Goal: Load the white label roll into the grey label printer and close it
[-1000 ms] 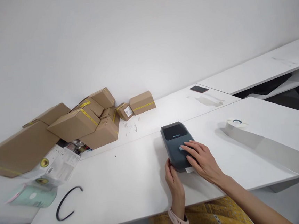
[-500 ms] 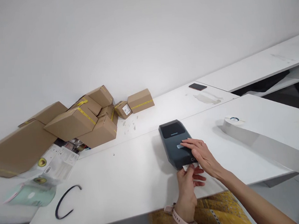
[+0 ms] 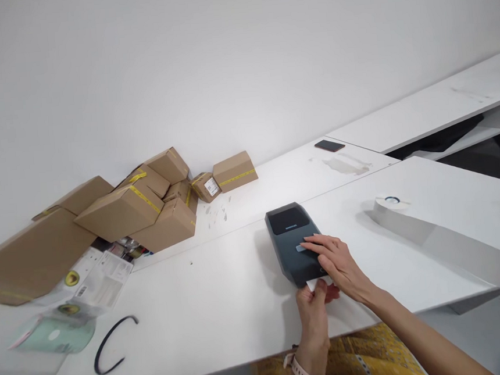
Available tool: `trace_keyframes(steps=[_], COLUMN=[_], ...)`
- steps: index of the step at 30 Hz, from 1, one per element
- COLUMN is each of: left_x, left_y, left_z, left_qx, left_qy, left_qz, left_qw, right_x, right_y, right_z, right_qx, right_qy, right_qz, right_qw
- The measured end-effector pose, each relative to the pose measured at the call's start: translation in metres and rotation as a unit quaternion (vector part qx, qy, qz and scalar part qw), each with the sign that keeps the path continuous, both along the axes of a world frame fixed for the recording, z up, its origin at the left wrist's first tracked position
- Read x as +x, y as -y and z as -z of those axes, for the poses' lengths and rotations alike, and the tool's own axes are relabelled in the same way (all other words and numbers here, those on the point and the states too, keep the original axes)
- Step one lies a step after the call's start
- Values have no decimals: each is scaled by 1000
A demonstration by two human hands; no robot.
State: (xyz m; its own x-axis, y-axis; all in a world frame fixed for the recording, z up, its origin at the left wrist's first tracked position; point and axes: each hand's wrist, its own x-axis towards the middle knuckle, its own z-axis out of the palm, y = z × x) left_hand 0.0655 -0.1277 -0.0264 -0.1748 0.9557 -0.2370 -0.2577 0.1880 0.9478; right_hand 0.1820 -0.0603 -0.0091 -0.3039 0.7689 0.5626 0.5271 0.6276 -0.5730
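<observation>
A dark grey-blue label printer (image 3: 291,254) lies on the white table in front of me. White label paper (image 3: 313,284) sticks out of its near end. My left hand (image 3: 315,304) pinches this paper between thumb and fingers, right under the printer's edge; a pale pink watch strap is on that wrist. My right hand (image 3: 337,261) rests on the printer's top right side, fingers stretched out near a light blue button (image 3: 300,248). The far fingers of the left hand are partly hidden behind the thumb and the right hand.
Right of the printer stands a roll of white labels (image 3: 391,203), its long strip running off the table edge. Several cardboard boxes (image 3: 118,210) are piled at the back left. A black curved band (image 3: 101,343), a mint green pouch (image 3: 64,334) and a phone (image 3: 329,145) lie on the table.
My left fingers, spread half a second ago, have drawn in around the label paper, and more of it shows. My right hand stays on the printer.
</observation>
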Motion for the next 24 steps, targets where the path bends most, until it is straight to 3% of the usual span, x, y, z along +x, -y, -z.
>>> trace_keyframes(steps=[4, 6, 13, 18, 20, 24], left_x=[-9, -17, -49, -48, -43, -34], left_y=[7, 14, 23, 16, 14, 11], left_z=[3, 7, 16, 14, 11, 6], left_qx=[-8, -25, 29, 75, 91, 105], left_qy=[0, -3, -101, -129, -130, -108], left_qz=[42, 34, -117, -210, -211, -153], left_qw=[999, 999, 988, 966, 965, 977], right_x=[-1, -3, -12, -17, -16, -13], right_y=[2, 3, 4, 3, 2, 2], right_z=[-3, -5, -6, -4, -4, 0], right_qx=[30, 36, 75, 92, 90, 74], right_qy=[51, 71, 79, 88, 91, 68], right_qz=[17, 25, 60, 77, 79, 50], right_qw=[998, 996, 992, 989, 989, 994])
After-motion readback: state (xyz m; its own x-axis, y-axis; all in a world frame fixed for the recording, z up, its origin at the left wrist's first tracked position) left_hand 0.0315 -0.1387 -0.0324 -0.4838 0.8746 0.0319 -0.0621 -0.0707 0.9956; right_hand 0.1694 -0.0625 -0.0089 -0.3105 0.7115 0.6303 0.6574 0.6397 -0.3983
